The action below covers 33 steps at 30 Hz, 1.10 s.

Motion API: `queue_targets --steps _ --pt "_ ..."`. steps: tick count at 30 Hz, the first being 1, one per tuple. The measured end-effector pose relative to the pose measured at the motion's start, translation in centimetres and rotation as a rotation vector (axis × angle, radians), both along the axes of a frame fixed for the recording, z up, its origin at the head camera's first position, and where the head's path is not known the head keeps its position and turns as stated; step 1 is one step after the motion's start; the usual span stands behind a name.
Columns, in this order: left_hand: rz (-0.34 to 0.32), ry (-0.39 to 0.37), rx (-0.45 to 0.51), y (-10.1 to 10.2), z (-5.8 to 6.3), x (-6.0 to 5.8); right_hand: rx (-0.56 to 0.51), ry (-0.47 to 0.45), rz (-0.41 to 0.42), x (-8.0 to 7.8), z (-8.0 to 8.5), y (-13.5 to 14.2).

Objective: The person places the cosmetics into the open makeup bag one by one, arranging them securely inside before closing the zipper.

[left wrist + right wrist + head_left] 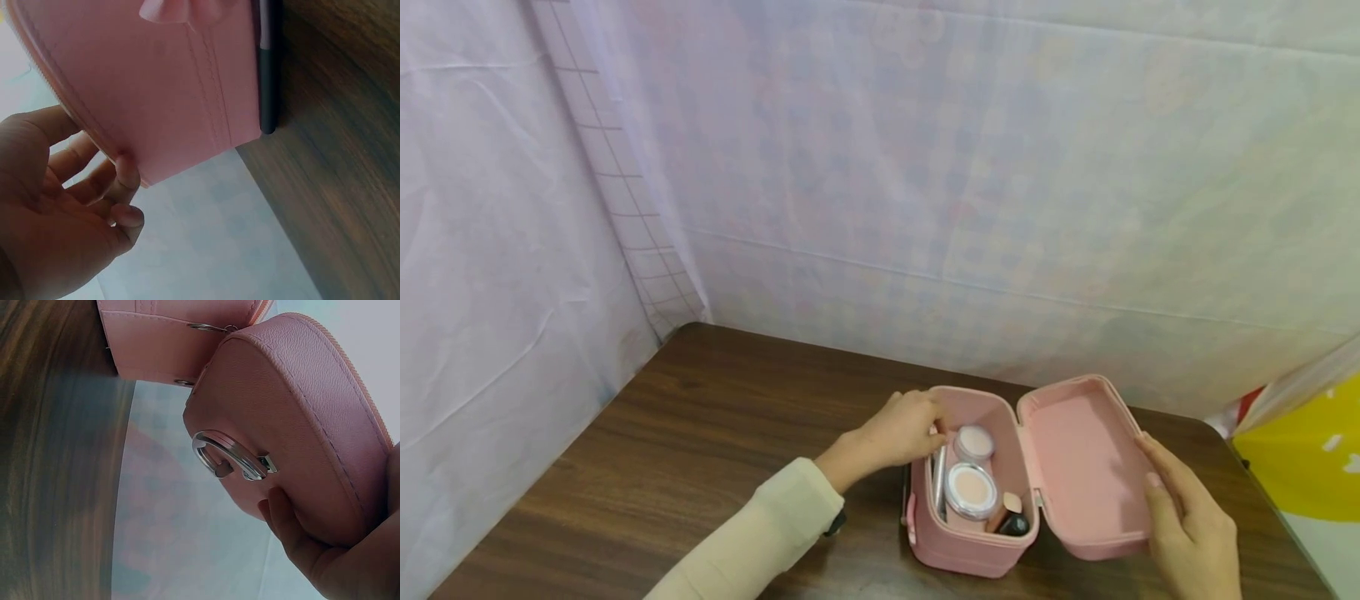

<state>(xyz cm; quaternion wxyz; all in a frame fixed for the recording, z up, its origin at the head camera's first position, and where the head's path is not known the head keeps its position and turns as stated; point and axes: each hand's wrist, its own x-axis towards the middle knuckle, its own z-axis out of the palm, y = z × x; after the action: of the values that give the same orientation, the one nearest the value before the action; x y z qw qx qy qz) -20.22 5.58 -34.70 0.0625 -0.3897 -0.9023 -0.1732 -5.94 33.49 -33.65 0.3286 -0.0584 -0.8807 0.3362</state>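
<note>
A pink makeup case [966, 560] stands on the table with its lid [1086, 462] swung out to the right. My left hand [901, 429] has its fingers bent over the case's far left rim; in the left wrist view that hand [69, 200] grips the zipped edge. With the thumb inside and fingers behind, my right hand [1195, 525] holds the lid's right side. The right wrist view shows the lid's silver handle [231, 453] near those fingers. Inside the case lie a round compact [972, 490], a small round jar [975, 442], a silver tube [940, 483] and a black-capped item [1015, 525].
A dark slim stick [269, 87] lies along the case's outer side. The brown wooden table [700, 450] stretches to the left. White patterned cloth [925, 183] hangs behind it, and a yellow cloth [1300, 458] is at the right edge.
</note>
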Motion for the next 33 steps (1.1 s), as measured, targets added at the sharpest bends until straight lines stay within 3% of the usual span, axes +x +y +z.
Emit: queue_targets --steps 5,14,20,26,33 --pt "0.012 0.081 -0.081 0.2 -0.3 0.2 0.014 -0.001 -0.016 0.0 0.0 0.0" --pt "0.011 0.078 -0.087 -0.1 -0.2 0.3 0.026 0.011 -0.026 -0.4 -0.1 -0.1" --pt "-0.017 0.098 -0.007 -0.7 0.0 0.2 0.018 0.005 -0.04 -0.6 -0.1 -0.3" --pt "-0.045 0.153 0.122 -1.8 -0.7 0.2 0.006 0.026 -0.057 -0.9 -0.3 -0.2" --pt "-0.053 0.089 0.223 -3.3 -1.8 0.4 0.009 0.026 -0.091 -0.9 -0.1 0.3"
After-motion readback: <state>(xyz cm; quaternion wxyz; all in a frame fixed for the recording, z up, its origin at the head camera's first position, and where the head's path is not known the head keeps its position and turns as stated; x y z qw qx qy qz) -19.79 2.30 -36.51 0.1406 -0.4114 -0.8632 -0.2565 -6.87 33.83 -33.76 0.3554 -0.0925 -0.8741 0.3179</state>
